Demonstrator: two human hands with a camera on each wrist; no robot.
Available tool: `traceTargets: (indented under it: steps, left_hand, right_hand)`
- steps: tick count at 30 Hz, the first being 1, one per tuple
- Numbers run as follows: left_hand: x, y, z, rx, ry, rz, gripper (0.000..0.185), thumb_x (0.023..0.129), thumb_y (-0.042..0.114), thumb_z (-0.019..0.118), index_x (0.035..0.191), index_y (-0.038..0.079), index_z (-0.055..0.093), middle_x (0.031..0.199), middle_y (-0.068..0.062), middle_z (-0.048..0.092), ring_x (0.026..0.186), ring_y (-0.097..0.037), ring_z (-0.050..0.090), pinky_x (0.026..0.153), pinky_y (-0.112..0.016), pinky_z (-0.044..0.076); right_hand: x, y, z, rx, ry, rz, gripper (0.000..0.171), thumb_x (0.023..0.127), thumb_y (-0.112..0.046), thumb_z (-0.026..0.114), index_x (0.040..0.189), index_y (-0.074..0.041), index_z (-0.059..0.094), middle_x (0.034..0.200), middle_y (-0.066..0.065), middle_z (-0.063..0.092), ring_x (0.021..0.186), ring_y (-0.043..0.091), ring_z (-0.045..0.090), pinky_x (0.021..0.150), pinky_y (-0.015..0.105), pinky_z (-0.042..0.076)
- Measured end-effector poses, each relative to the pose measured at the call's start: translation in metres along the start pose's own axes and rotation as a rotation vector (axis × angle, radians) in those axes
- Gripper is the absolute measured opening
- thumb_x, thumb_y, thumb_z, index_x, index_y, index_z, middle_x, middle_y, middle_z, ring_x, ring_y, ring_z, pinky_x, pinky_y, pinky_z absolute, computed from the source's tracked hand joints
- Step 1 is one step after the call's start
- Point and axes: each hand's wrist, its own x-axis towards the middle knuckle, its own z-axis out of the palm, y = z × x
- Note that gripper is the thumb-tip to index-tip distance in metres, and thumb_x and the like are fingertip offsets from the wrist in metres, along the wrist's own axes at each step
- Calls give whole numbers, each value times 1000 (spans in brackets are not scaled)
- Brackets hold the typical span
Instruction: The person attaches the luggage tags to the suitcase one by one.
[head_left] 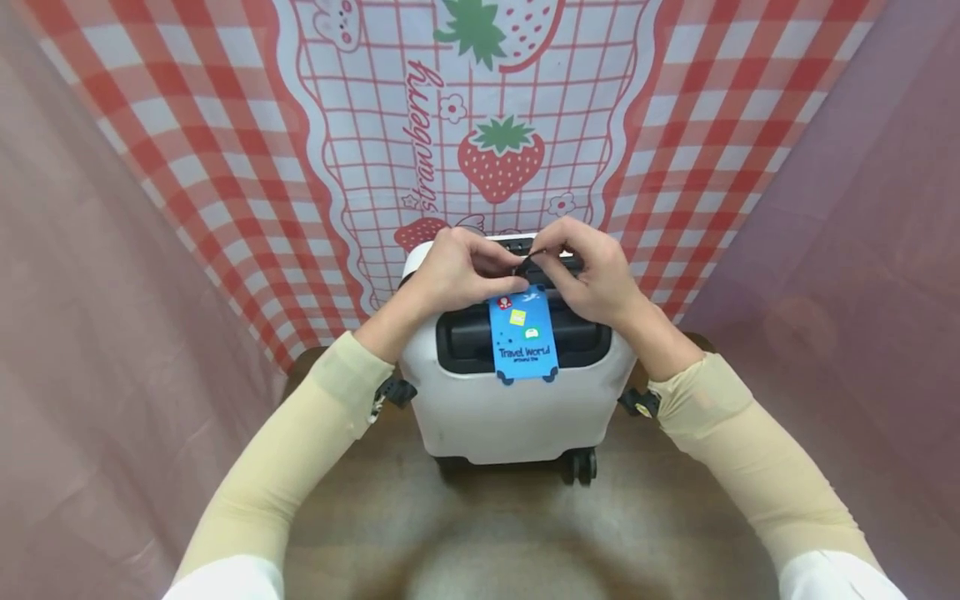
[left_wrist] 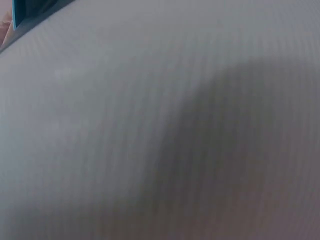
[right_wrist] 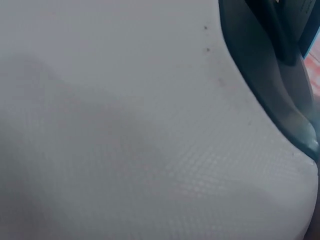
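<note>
A white suitcase (head_left: 517, 417) stands upright, its black handle recess (head_left: 592, 343) facing me. Over that recess hangs a blue luggage tag (head_left: 523, 337) printed "Travel World". My left hand (head_left: 461, 271) pinches the black strap at the tag's upper end between thumb and fingers. From the other side my right hand (head_left: 588, 267) pinches the strap (head_left: 531, 258) a little higher, close to the left fingertips. The suitcase's white shell (left_wrist: 150, 125) fills most of the left wrist view. In the right wrist view the shell (right_wrist: 125, 125) and the dark recess edge (right_wrist: 265, 95) show, with neither hand visible.
Behind the suitcase hangs a red-and-white checked cloth (head_left: 225, 150) with strawberry prints. Pinkish curtains (head_left: 112, 333) flank both sides. Below lies a brown wood-look surface (head_left: 480, 533), on which black suitcase wheels (head_left: 580, 467) rest.
</note>
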Motion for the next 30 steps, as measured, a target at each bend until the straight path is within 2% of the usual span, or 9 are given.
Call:
traceTargets:
  steps: [3, 5, 9, 16, 21, 26, 30]
  left_hand:
    - [0, -2, -1, 3, -12, -2, 33, 79, 32, 84, 107, 15, 79, 100, -2, 80, 87, -8, 77, 79, -23, 62]
    - [-1, -3, -2, -7, -15, -14, 34, 79, 32, 84, 107, 15, 78, 100, -2, 80, 87, -7, 77, 79, -22, 61]
    - [-3, -5, -3, -26, -10, -38, 33, 79, 33, 84, 106, 16, 79, 99, -1, 80, 88, -7, 77, 79, -23, 61]
    - [-3, -6, -2, -16, -7, -30, 31, 78, 33, 84, 104, 16, 80, 98, -1, 80, 88, -9, 77, 78, -23, 62]
    - [-1, -5, -3, -3, 0, -10, 29, 77, 32, 85, 101, 16, 80, 96, -1, 80, 84, -8, 77, 76, -23, 62]
    - [-1, -4, -2, 10, -23, -12, 30, 77, 32, 85, 102, 15, 80, 95, -2, 80, 84, -8, 77, 77, -23, 62]
    - [-2, -3, -1, 18, -26, -19, 34, 79, 34, 83, 107, 15, 78, 98, -2, 80, 85, -7, 76, 79, -22, 61]
  right_hand:
    - [2, -2, 0, -1, -28, 63, 13, 87, 1, 70, 98, -1, 64, 86, 8, 67, 73, 8, 58, 73, 10, 50]
    - [4, -2, 0, -13, -53, 74, 13, 86, -1, 71, 97, -3, 65, 82, 6, 66, 70, 8, 55, 70, 14, 49]
    - [7, -2, 2, -34, -86, 62, 12, 86, -6, 72, 97, -5, 67, 79, 5, 64, 69, 10, 52, 68, 21, 48]
    - [2, -1, 4, -17, -113, 117, 10, 88, -6, 72, 96, -7, 66, 81, 5, 64, 72, 8, 51, 67, 19, 45]
    - [2, -1, 3, 9, -91, 114, 10, 90, -2, 68, 99, -6, 66, 87, 6, 66, 75, 8, 50, 68, 18, 44]
    - [0, -3, 1, 25, -76, 114, 11, 90, 0, 68, 99, -5, 66, 88, 7, 67, 71, 6, 49, 64, 17, 43]
    - [1, -2, 1, 52, -57, 169, 21, 90, 0, 67, 106, 0, 53, 86, 9, 64, 70, 4, 54, 60, 15, 44]
